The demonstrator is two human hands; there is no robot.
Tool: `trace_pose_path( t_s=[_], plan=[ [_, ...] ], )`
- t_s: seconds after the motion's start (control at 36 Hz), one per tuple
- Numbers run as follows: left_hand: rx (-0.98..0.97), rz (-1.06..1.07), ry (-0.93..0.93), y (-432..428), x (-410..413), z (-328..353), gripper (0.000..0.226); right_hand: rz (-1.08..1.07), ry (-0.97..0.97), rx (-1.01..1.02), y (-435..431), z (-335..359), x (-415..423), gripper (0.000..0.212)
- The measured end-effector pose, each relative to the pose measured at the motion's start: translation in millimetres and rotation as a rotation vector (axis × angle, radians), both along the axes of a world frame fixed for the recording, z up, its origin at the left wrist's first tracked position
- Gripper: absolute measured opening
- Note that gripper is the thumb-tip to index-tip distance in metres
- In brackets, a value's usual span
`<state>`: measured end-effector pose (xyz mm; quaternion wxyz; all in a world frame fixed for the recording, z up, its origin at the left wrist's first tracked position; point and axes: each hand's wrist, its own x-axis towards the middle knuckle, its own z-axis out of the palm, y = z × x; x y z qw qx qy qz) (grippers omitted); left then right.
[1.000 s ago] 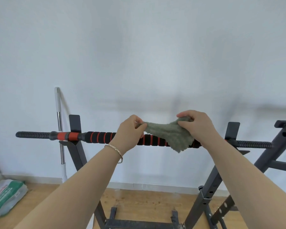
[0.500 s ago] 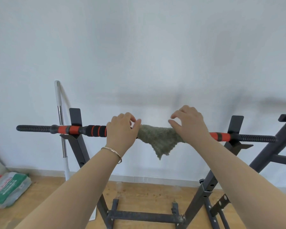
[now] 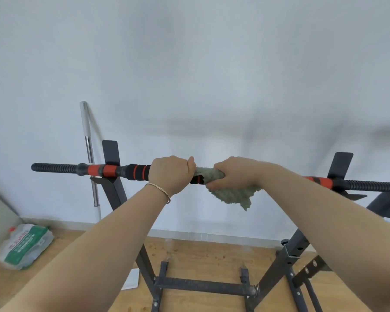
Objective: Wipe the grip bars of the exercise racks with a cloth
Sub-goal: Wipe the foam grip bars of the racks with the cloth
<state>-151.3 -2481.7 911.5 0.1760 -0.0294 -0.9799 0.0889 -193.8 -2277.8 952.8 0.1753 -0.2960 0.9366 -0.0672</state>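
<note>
The bar [image 3: 122, 172] is black with orange-red bands, the cloth [image 3: 232, 194] a mottled grey-green, the rack [image 3: 203, 285] dark grey, and the sack [image 3: 25, 245] seemingly green and white.

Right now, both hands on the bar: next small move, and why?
Probably slide the right hand and its cloth rightward along the bar while the left hand steadies it: the cloth wraps mid-bar, and the red foam further right lies uncovered.
</note>
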Motion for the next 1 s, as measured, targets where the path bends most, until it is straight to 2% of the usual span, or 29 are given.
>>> trace_pose_path(
  t_s=[0.08, 0.19, 0.28, 0.33, 0.39, 0.42, 0.47, 0.5, 0.53, 0.56, 0.61, 0.67, 0.75, 0.81, 0.89, 1.0],
  plan=[
    [0.012, -0.083, 0.193, -1, 6, -11, 0.034, -0.043, -0.212, -0.021, -5, 7, -8, 0.055],
    [0.002, -0.137, 0.257, -2, 16, -16, 0.022, -0.128, -0.252, 0.004, -11, 4, -13, 0.083],
    [-0.062, -0.100, 0.229, -2, 11, -19, 0.022, -0.117, -0.158, -0.056, -11, -2, -9, 0.081],
    [-0.156, -0.053, 0.038, -4, 13, -11, 0.019, -0.078, -0.083, -0.096, -9, -5, -2, 0.073],
    [-0.157, -0.077, -0.104, -13, 11, -4, 0.044, -0.031, 0.018, -0.100, -6, -9, 6, 0.066],
    [-0.105, -0.075, -0.160, -18, 9, 3, 0.049, -0.019, 0.091, -0.084, -5, -12, 10, 0.064],
    [-0.062, 0.018, -0.297, -27, 5, 21, 0.032, 0.009, 0.277, -0.030, -3, -17, 16, 0.063],
    [-0.009, 0.061, -0.357, -34, 4, 24, 0.030, 0.029, 0.361, -0.004, -3, -20, 19, 0.063],
    [0.028, 0.081, -0.393, -36, 6, 26, 0.038, 0.051, 0.423, 0.012, -2, -23, 21, 0.063],
    [-0.006, 0.066, -0.394, -37, 7, 24, 0.033, 0.072, 0.468, 0.019, -1, -26, 23, 0.063],
    [-0.069, 0.038, -0.324, -33, 11, 18, 0.009, 0.098, 0.513, 0.020, 1, -28, 23, 0.062],
    [-0.103, 0.063, -0.225, -32, 14, 11, 0.003, 0.100, 0.465, 0.013, 3, -25, 22, 0.062],
    [-0.062, 0.138, -0.085, -33, 17, 0, 0.035, 0.088, 0.246, -0.017, 0, -14, 16, 0.060],
    [0.021, 0.156, -0.027, -31, 17, -2, 0.048, 0.080, 0.081, -0.035, 0, -6, 11, 0.058],
    [0.009, 0.164, 0.004, -28, 20, -4, 0.044, 0.072, -0.084, -0.057, 0, 0, 4, 0.056],
    [0.028, 0.128, 0.074, -26, 31, -10, 0.030, -0.015, -0.203, -0.060, -4, 6, 1, 0.067]
  ],
)
